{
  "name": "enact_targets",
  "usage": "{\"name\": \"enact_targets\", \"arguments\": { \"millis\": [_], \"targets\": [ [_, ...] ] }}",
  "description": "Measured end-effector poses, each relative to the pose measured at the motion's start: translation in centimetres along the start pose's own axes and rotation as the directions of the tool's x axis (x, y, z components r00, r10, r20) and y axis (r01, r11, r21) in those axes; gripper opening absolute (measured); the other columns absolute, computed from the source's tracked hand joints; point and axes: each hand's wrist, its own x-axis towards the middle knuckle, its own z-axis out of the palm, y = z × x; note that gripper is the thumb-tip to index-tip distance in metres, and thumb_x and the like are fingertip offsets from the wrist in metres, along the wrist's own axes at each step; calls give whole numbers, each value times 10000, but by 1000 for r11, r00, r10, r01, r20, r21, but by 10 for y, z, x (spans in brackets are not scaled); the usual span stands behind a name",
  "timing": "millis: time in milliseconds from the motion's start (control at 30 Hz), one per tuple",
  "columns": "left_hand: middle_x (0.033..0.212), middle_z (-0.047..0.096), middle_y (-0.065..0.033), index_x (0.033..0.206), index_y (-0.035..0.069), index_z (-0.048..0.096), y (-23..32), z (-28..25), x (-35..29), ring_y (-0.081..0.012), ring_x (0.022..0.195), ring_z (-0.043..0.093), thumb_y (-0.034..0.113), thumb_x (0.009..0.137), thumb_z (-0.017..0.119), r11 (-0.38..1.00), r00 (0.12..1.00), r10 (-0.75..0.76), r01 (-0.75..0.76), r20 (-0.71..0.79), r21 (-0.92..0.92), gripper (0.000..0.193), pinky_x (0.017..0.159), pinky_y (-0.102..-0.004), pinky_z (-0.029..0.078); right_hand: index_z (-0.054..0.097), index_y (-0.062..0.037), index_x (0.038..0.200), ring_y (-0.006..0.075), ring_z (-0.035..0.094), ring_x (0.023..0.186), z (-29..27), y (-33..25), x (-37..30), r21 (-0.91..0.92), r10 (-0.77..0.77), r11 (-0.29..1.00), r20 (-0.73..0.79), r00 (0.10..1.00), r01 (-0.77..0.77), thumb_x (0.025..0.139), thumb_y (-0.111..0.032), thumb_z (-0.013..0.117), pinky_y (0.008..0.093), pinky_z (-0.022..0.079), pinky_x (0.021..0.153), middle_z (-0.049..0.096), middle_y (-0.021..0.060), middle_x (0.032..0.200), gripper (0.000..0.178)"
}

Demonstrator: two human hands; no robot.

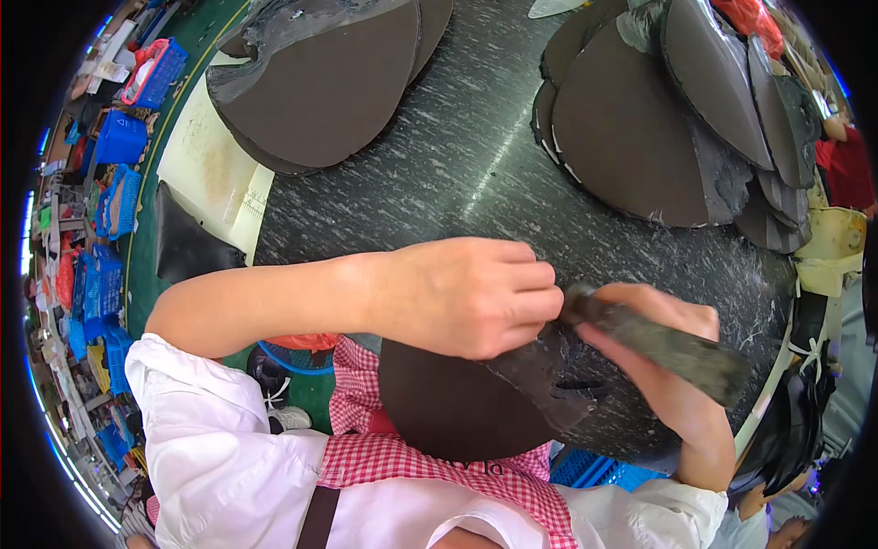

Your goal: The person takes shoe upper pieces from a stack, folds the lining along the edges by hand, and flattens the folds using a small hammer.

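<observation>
A flat, dark brown rounded panel [457,403] with a shiny black patch lies at the table's near edge, in front of my body. Above its far edge my left hand [476,297] is closed with the fingers curled under; what they hold, if anything, is hidden. My right hand [645,320] is wrapped round a worn, dark grey bar-shaped tool [677,352], its thick end pointing to the lower right and smeared by motion. The tool's narrow, rounded end is close to my left knuckles. A small dark slot or mark shows on the panel's shiny part.
The speckled black table [412,197] carries stacked dark panels at the far left [320,91] and far right [631,128]. A black scrap [192,238] lies over a pale board at the left. Blue baskets [119,201] line the floor; black strips [796,421] hang at the right edge.
</observation>
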Motion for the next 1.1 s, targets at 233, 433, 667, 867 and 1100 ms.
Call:
{"name": "enact_targets", "arguments": {
  "millis": [233,433,667,867,1100],
  "targets": [
    [996,617,-30,949,88,684,-5,-4,-11,-228,923,592,134,768,750,941,939,-312,286,-142,-178,198,920,-428,410,682,-39,948,266,703,683,-2,-7,8,-20,3,1000,78,997,-1,760,-112,815,316,531,617,707,115,803,241],
    [969,633,-30,914,78,686,-2,0,-16,-214,886,607,119,744,729,978,962,-209,204,-178,-41,181,921,-434,428,690,-39,938,269,702,680,1,-5,13,-22,-35,999,-20,999,35,768,-119,809,315,533,620,698,119,791,222],
    [962,618,-29,890,85,699,11,-4,-16,-192,860,602,102,719,708,964,989,-142,149,-50,221,172,956,-456,425,684,-42,940,261,693,655,-1,-9,21,-85,-55,994,145,988,68,764,-124,813,311,527,604,696,115,778,233],
    [954,620,2,902,88,701,6,-9,-22,-205,882,590,121,718,822,871,861,-476,433,-178,-234,223,893,-432,398,683,-38,953,247,686,641,0,-3,23,-17,-40,999,49,998,41,762,-111,813,303,518,588,690,108,771,242],
    [945,665,-44,872,51,702,15,-5,-20,-202,869,635,113,687,758,960,964,-203,231,-173,160,203,835,-388,485,687,-35,945,243,692,661,-2,-12,30,-26,-73,997,78,994,76,754,-102,813,301,526,601,691,105,775,238]
  ]
}}
